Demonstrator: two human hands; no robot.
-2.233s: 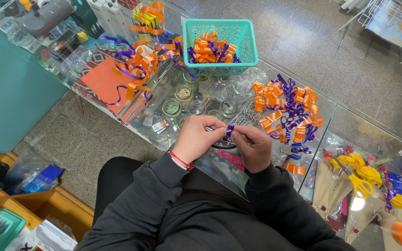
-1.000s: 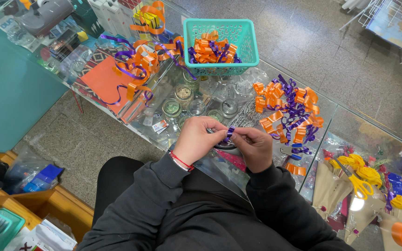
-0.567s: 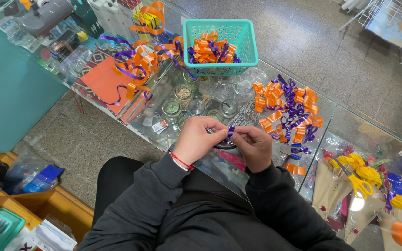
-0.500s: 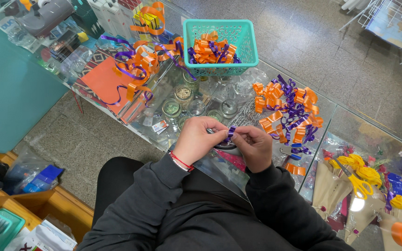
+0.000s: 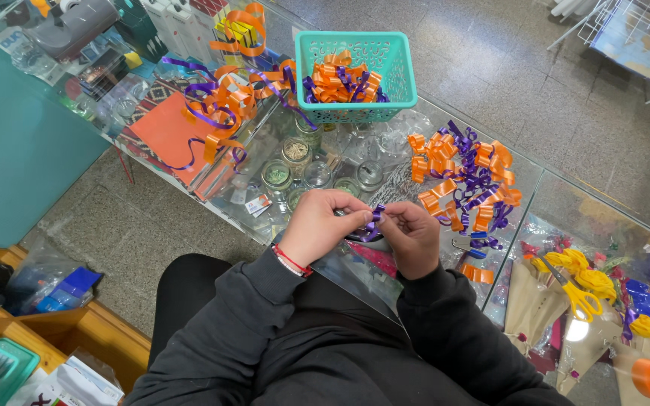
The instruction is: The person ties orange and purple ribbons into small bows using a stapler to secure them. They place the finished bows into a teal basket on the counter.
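- Left hand [image 5: 323, 225]: knuckles up, wrist bent slightly inward, a red band at the wrist; thumb and forefinger pressed together on one end of the purple ribbon piece [image 5: 374, 220].
- Right hand [image 5: 412, 234]: back of the hand toward the camera, fingers curled in; its fingertips are pinched on the other end of the same ribbon, so the two hands meet tip to tip.
- Purple ribbon piece: a short strip held between both pinches, above the edge of the glass counter [image 5: 385, 120] and just in front of the person's chest; how far it is folded cannot be told.
- Forearms: both in dark sleeves, angled inward toward the shared grip.
- Beyond the grip and to its right: a pile of orange and purple bows [image 5: 466, 177] on the glass.
- Farther beyond the grip: a teal basket [image 5: 399, 71] holding more bows.
- Beyond and left of the grip: loose curled ribbons [image 5: 223, 105] over an orange sheet.
- Right of the grip, well apart: yellow-handled scissors [image 5: 577, 289].
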